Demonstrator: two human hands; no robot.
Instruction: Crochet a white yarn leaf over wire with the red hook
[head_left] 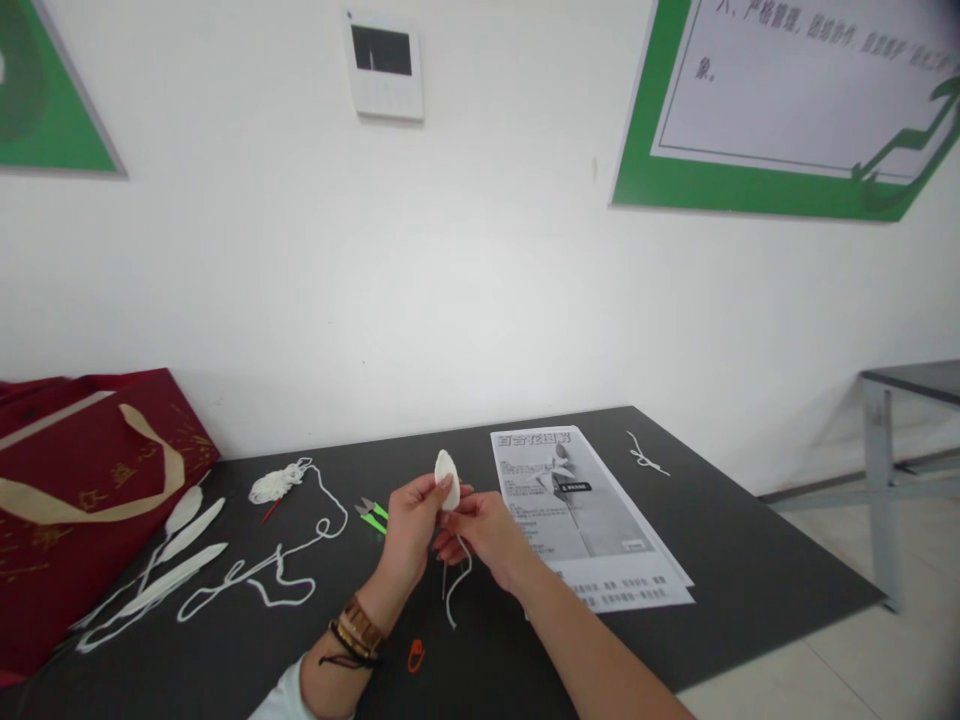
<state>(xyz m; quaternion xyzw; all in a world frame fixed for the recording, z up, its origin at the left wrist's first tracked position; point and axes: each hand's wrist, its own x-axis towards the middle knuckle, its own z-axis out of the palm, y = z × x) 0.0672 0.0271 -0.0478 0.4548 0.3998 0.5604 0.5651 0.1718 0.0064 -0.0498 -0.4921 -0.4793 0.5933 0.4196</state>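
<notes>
A white crocheted petal (446, 472) stands upright above the table, pinched between the thumb and fingers of my left hand (414, 508). My right hand (480, 530) closes its fingertips around the petal's lower end. Below the fingers dangles a white yarn tail (459, 590), with a thin strand or wire beside it. My fingers hide the petal's base, so exactly what the right fingertips pinch is hard to see. Green-handled thread snips (373, 514) lie just left of my left hand. An orange stitch marker (416, 655) rests nearer the front.
Printed pattern sheets (600, 530) lie right of my hands. To the left are a white yarn bundle (276, 485), a red crochet hook (271, 510), several finished white pieces (176, 575) and a dark red gift bag (97, 470). A yarn scrap (645, 458) sits far right.
</notes>
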